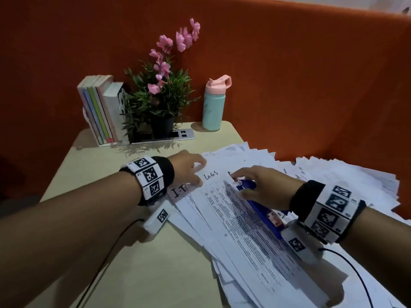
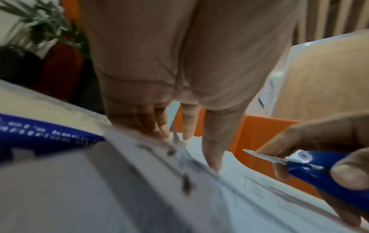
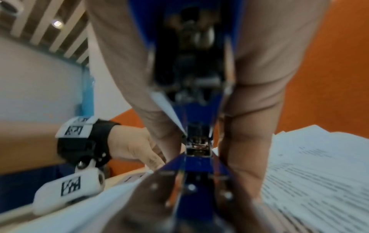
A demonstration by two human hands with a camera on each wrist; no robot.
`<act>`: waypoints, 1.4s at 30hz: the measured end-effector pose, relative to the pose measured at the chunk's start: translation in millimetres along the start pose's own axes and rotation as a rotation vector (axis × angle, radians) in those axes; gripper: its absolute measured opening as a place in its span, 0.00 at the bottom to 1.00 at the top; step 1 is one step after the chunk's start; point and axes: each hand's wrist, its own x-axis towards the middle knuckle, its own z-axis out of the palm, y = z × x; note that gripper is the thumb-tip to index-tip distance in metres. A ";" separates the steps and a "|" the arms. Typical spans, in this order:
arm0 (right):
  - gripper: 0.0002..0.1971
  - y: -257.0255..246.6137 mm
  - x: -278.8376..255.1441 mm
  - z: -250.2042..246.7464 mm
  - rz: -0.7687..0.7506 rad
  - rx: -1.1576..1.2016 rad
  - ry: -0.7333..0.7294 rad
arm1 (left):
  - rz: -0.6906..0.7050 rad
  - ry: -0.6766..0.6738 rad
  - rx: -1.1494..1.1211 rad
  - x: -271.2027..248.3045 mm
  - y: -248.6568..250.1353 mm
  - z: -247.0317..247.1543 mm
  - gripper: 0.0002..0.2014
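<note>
Right hand [image 1: 262, 187] clamped round blue stapler [image 1: 259, 208], nose near top edge of paper sheaf [image 1: 222, 210] on worktop [image 1: 155, 252]. Left hand [image 1: 189, 170] fingers extended, pressing sheaf down. Advice: square edges, seat corner fully, squeeze once, firmly.

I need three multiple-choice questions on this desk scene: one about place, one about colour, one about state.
1. Where does the water bottle stand?
A) right of the potted plant
B) on a chair
C) on the floor

2. What colour is the stapler?
A) red
B) blue
C) green

3. What does the right hand do?
A) lies flat and empty
B) grips the stapler
C) writes with a pen

Key: 1 A, it stands on the table at the plant's right; 2 B, its body is blue; 3 B, the fingers curl round it.
</note>
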 end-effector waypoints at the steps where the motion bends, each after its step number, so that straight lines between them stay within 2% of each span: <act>1: 0.24 -3.8 2.2 1.0 -0.019 -0.032 -0.012 | 0.031 0.003 0.093 -1.7 0.2 0.6 0.30; 4: 0.24 -16.3 13.3 -0.3 -0.048 -0.098 -0.056 | 0.108 0.016 0.338 -6.6 3.4 2.5 0.25; 9: 0.24 -27.2 44.1 -3.2 -0.052 -0.319 -0.120 | 0.171 -0.035 0.458 1.8 6.4 -0.4 0.29; 12: 0.22 -30.0 54.5 -2.0 -0.044 -0.401 -0.144 | 0.186 -0.071 0.454 14.9 7.4 -6.8 0.29; 17: 0.22 -32.1 57.6 -0.8 -0.033 -0.410 -0.154 | 0.194 -0.117 0.420 28.5 -2.8 -6.7 0.34; 20: 0.21 -32.1 53.3 -2.9 -0.058 -0.411 -0.172 | 0.250 -0.134 0.406 31.8 -4.4 -5.7 0.31; 24: 0.20 -30.8 50.7 -4.1 -0.073 -0.401 -0.194 | 0.228 -0.194 0.394 36.1 -3.9 -8.9 0.29; 33: 0.24 -37.7 74.9 6.7 -0.074 -0.460 -0.164 | 0.214 -0.197 0.296 38.3 -5.5 -10.2 0.30; 42: 0.27 -39.9 76.1 9.9 -0.120 -0.528 -0.178 | 0.194 -0.226 0.215 40.8 -6.8 -11.7 0.31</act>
